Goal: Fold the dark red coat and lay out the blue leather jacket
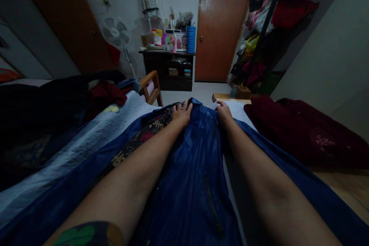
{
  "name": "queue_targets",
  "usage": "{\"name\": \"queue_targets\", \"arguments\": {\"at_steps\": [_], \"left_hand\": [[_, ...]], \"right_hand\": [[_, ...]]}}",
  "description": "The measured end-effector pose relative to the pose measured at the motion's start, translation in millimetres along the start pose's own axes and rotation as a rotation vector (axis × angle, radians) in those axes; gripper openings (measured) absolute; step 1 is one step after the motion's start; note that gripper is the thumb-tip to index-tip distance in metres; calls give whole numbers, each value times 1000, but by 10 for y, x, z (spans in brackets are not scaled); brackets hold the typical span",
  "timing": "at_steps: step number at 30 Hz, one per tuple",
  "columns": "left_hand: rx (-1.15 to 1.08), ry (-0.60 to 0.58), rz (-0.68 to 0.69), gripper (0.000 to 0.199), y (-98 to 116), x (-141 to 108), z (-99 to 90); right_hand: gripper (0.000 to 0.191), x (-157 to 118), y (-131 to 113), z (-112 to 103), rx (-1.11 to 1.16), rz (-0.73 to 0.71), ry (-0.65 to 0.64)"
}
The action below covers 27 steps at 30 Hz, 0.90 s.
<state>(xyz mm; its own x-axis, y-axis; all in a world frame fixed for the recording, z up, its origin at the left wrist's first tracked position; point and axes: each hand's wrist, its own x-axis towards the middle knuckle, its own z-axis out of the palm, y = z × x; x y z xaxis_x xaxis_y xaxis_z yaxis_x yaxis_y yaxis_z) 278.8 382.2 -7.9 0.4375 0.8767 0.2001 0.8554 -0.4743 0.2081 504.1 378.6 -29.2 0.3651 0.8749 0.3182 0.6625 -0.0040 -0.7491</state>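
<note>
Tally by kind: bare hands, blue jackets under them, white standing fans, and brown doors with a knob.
Bare hands: 2, left hand and right hand
Blue jacket: 1
White standing fan: 1
Brown doors: 2, left door and middle door
Total: 6

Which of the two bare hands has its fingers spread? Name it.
The bare left hand, fingers fanned on the shiny blue jacket; the bare right hand has its fingers curled inward.

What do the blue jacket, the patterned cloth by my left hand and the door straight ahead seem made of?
Blue jacket: leather or imitation leather, probably, with a sheen along its creases.
Patterned cloth: likely fabric, matte, its lettering apparently printed; fibre unclear.
Door: apparently varnished wood or veneer, brown and faintly shiny.
</note>
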Motion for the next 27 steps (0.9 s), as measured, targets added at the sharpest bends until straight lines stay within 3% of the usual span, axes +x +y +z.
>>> {"name": "queue_targets", "arguments": {"at_steps": [2,4,10,13,15,18,20,27], "left_hand": [[175,65,-36,51,21,-83,56],[218,59,-10,46,50,-191,110],[67,-164,174,47,154,-573,211],[6,-290,123,60,195,-787,266],[-27,-322,66,65,221,-924,301],[-33,-314,1,65,264,-1099,315],[-11,-293,-25,64,290,-1185,286],[85,-174,-18,56,320,-1333,134]], "right_hand": [[52,-77,-32,-13,-15,4,-21],[48,-164,-72,-14,-32,-3,-55],[29,-307,-179,102,-25,29,-223],[24,-338,-206,172,-30,66,-289],[32,-339,-224,175,-43,78,-267],[56,-305,-248,116,-67,65,-140],[62,-275,-251,68,-80,55,-83],[28,-298,-178,122,-122,74,-248]]}}
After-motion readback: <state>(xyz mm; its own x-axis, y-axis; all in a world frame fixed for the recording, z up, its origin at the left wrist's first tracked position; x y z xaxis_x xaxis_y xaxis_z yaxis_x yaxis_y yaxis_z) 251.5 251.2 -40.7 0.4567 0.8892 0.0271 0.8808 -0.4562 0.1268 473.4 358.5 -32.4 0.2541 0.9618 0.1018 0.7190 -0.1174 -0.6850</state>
